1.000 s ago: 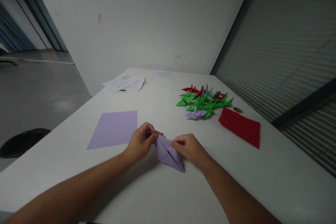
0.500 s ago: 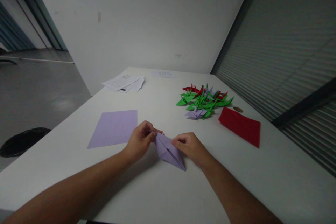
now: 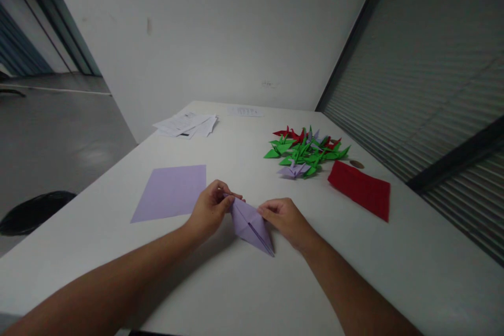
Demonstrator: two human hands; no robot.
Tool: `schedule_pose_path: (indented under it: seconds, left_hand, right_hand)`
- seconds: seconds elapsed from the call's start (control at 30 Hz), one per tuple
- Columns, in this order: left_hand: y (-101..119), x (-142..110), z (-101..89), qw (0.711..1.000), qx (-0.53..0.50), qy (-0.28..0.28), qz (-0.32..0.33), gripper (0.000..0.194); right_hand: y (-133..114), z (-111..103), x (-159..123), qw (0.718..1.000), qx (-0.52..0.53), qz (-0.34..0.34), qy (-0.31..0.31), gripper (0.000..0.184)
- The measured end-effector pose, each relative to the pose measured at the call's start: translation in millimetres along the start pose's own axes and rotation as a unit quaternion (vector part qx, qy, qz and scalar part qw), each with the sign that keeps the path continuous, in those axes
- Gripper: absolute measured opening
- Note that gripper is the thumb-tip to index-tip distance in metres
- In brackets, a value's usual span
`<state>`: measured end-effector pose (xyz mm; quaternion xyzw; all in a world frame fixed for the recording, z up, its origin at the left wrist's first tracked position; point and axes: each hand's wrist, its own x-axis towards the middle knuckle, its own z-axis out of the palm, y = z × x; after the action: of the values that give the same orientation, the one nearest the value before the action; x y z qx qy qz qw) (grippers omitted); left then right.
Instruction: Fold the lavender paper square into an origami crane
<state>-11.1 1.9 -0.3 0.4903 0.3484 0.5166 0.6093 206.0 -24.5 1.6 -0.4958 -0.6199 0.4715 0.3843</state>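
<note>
A piece of folded purple origami paper, diamond-shaped with a slit down its near half, is held just over the white table between my hands. My left hand pinches its far left corner between thumb and fingers. At its right edge, my right hand has thumb and fingertips closed on the paper. The paper's near point angles down toward the right. Left of my left hand lies a flat purple sheet.
A heap of green, red and purple paper cranes sits at the back right. Nearby lie a red paper stack and a brown disc. Printed papers are at the back left. A black bin stands beyond the table's left edge.
The folded paper has shifted and turned slightly, its near point swinging a little right and then back left. Both hands keep their grip, with the right fingertips slightly farther right.
</note>
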Motion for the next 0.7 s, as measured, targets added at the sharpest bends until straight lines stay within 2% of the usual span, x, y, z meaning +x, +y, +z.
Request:
schedule_pose_path:
  seconds: [0.27,0.53,0.7]
  left_hand:
    - [0.1,-1.1,0.4,1.000,-0.004,0.002,0.000,0.034]
    - [2.7,0.7,-0.3,0.999,-0.032,0.001,-0.022,0.038]
    - [2.7,1.6,-1.1,0.999,-0.029,0.015,-0.024,0.037]
  right_hand:
    - [1.4,-0.1,-0.4,0.998,-0.050,-0.019,0.015,0.028]
    - [-6.2,1.6,-1.5,0.992,-0.105,-0.028,0.060,0.025]
    - [1.0,0.8,0.7,0.994,-0.086,-0.032,0.060,0.029]
